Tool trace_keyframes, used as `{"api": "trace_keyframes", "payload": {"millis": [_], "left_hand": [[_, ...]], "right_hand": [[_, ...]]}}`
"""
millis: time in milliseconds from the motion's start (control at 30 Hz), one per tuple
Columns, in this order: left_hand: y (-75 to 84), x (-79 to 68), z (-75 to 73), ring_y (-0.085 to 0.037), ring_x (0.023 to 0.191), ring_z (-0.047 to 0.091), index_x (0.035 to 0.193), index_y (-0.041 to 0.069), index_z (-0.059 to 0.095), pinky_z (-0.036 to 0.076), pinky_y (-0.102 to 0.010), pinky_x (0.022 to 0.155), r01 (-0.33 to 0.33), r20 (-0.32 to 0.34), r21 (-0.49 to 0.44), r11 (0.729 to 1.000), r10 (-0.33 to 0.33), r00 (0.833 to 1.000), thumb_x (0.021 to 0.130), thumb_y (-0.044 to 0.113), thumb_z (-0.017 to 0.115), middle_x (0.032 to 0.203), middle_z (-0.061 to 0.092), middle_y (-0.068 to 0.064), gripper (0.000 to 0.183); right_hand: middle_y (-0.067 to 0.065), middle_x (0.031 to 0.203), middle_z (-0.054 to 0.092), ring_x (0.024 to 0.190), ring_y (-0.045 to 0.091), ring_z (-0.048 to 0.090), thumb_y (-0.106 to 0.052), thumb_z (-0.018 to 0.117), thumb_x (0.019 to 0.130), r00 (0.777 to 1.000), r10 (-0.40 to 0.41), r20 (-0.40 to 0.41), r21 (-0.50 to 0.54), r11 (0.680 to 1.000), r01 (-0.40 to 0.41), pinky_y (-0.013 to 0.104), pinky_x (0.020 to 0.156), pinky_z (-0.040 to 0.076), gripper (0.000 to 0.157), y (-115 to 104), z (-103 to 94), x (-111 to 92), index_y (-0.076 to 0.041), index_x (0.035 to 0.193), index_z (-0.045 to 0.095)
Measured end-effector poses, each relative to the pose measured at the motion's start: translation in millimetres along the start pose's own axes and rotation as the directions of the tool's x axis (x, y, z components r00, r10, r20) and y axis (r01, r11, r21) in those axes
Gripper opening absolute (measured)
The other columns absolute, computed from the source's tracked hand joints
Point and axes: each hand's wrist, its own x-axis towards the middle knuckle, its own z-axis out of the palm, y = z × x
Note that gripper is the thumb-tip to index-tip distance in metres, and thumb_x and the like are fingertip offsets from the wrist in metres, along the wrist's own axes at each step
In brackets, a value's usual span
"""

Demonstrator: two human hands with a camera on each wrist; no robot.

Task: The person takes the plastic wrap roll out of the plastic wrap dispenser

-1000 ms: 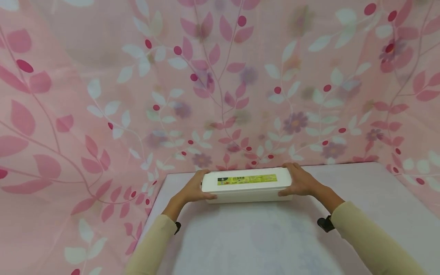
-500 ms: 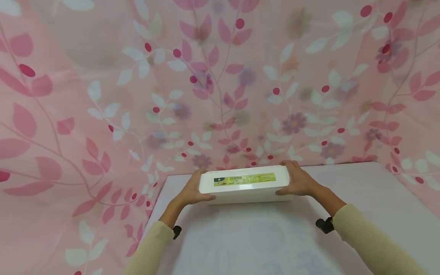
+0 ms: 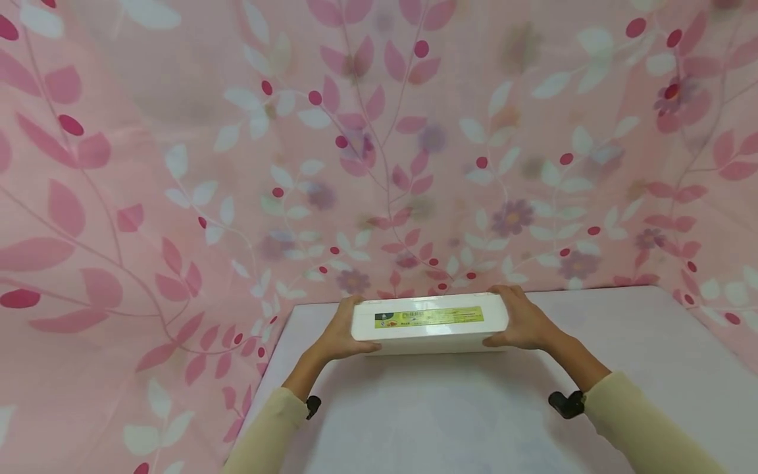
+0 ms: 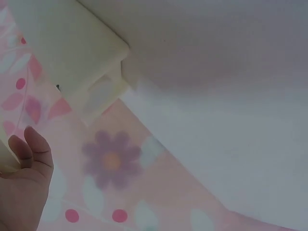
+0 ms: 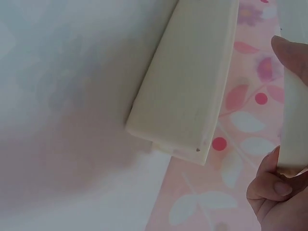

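A long white cling film box has a yellow-green label on its lid. My left hand grips the lid's left end and my right hand its right end, thumbs on the near side. Below it, the box's lower part rests on the table. Both wrist views show that lower part apart from what I hold. In the right wrist view, thumb and fingers of my right hand pinch the held lid. At the left wrist view's edge, my left hand is partly cut off.
The box stands near the far edge of a table with a pale cloth. Close behind hangs a pink curtain with leaves and flowers, also running down the left side. Black wrist cameras sit at both cuffs.
The head view has tilted slightly. The lid has shifted a little left, then back right, over the lower part. Both hands have kept their grip on its ends.
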Motion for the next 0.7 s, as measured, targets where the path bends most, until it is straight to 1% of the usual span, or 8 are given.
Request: {"api": "trace_keyframes", "payload": {"millis": [100, 200, 267, 367, 433, 533, 633, 700], "left_hand": [[0.8, -2.3, 2.2, -0.020, 0.114, 0.046, 0.142, 0.013, 0.035, 0.042, -0.043, 0.099, -0.012, -0.028, 0.008, 1.000, 0.012, 1.000, 0.056, 0.038, 0.095, 0.133, 0.044, -0.006, 0.108], [1.7, -4.3, 1.2, -0.020, 0.114, 0.046, 0.141, 0.013, 0.036, 0.042, -0.045, 0.100, -0.009, -0.022, 0.021, 1.000, 0.010, 1.000, 0.055, 0.039, 0.095, 0.132, 0.044, -0.007, 0.108], [1.5, -6.2, -2.7, -0.021, 0.114, 0.046, 0.142, 0.012, 0.035, 0.041, -0.045, 0.101, -0.011, -0.018, 0.038, 0.999, 0.011, 1.000, 0.056, 0.039, 0.095, 0.133, 0.043, -0.008, 0.108], [1.7, -10.4, -5.4, -0.020, 0.111, 0.047, 0.142, 0.010, 0.036, 0.043, -0.044, 0.098, -0.006, -0.026, 0.062, 0.998, 0.008, 1.000, 0.055, 0.038, 0.095, 0.132, 0.044, -0.008, 0.108], [1.7, -13.9, -4.7, -0.019, 0.109, 0.048, 0.140, 0.010, 0.037, 0.044, -0.043, 0.096, -0.004, -0.040, 0.071, 0.997, 0.007, 0.999, 0.054, 0.037, 0.095, 0.130, 0.044, -0.007, 0.108], [1.9, -17.8, -0.9, -0.017, 0.109, 0.047, 0.139, 0.010, 0.037, 0.044, -0.040, 0.095, -0.003, -0.020, 0.085, 0.996, 0.005, 1.000, 0.054, 0.038, 0.094, 0.129, 0.045, -0.006, 0.106], [2.5, -19.1, 1.3, -0.016, 0.111, 0.046, 0.140, 0.011, 0.036, 0.044, -0.039, 0.095, -0.014, 0.010, 0.093, 0.996, 0.013, 1.000, 0.057, 0.041, 0.093, 0.130, 0.045, -0.006, 0.105], [2.8, -20.3, -0.4, -0.016, 0.110, 0.046, 0.140, 0.012, 0.036, 0.044, -0.039, 0.094, -0.013, 0.005, 0.090, 0.996, 0.013, 1.000, 0.057, 0.042, 0.093, 0.130, 0.045, -0.005, 0.105]], "right_hand": [[0.015, 0.138, 0.040, 0.107, 0.031, 0.052, -0.043, 0.092, 0.059, 1.000, -0.003, 0.003, 0.012, 1.000, 0.003, 0.056, 0.086, 0.049, 0.105, 1, 0.9, -2, -0.010, 0.143, 0.038], [0.015, 0.139, 0.041, 0.109, 0.031, 0.051, -0.044, 0.092, 0.059, 1.000, 0.004, 0.011, 0.016, 1.000, -0.005, 0.057, 0.087, 0.049, 0.107, 0, 3.1, -4, -0.010, 0.144, 0.038], [0.015, 0.139, 0.040, 0.110, 0.031, 0.051, -0.045, 0.092, 0.059, 1.000, 0.003, 0.008, 0.012, 1.000, -0.003, 0.058, 0.088, 0.048, 0.107, -2, 6.3, -5, -0.011, 0.144, 0.037], [0.014, 0.139, 0.040, 0.108, 0.031, 0.052, -0.047, 0.091, 0.058, 1.000, -0.010, 0.000, 0.009, 1.000, 0.010, 0.057, 0.087, 0.049, 0.106, -5, 10.6, -8, -0.012, 0.143, 0.037], [0.014, 0.138, 0.041, 0.106, 0.030, 0.052, -0.049, 0.091, 0.058, 1.000, -0.027, -0.004, 0.004, 1.000, 0.027, 0.054, 0.084, 0.050, 0.106, -6, 12.5, -10, -0.012, 0.141, 0.038], [0.015, 0.134, 0.043, 0.102, 0.028, 0.053, -0.050, 0.091, 0.056, 1.000, -0.027, -0.002, -0.016, 1.000, 0.027, 0.048, 0.078, 0.051, 0.105, -7, 13.0, -14, -0.014, 0.140, 0.039], [0.016, 0.132, 0.044, 0.099, 0.027, 0.054, -0.046, 0.092, 0.055, 1.000, -0.016, -0.009, -0.041, 0.999, 0.015, 0.043, 0.073, 0.050, 0.104, -7, 11.6, -17, -0.015, 0.139, 0.039], [0.016, 0.131, 0.045, 0.097, 0.026, 0.055, -0.044, 0.092, 0.055, 1.000, -0.018, -0.017, -0.040, 0.999, 0.018, 0.041, 0.071, 0.048, 0.104, -9, 10.7, -15, -0.015, 0.140, 0.039]]}}
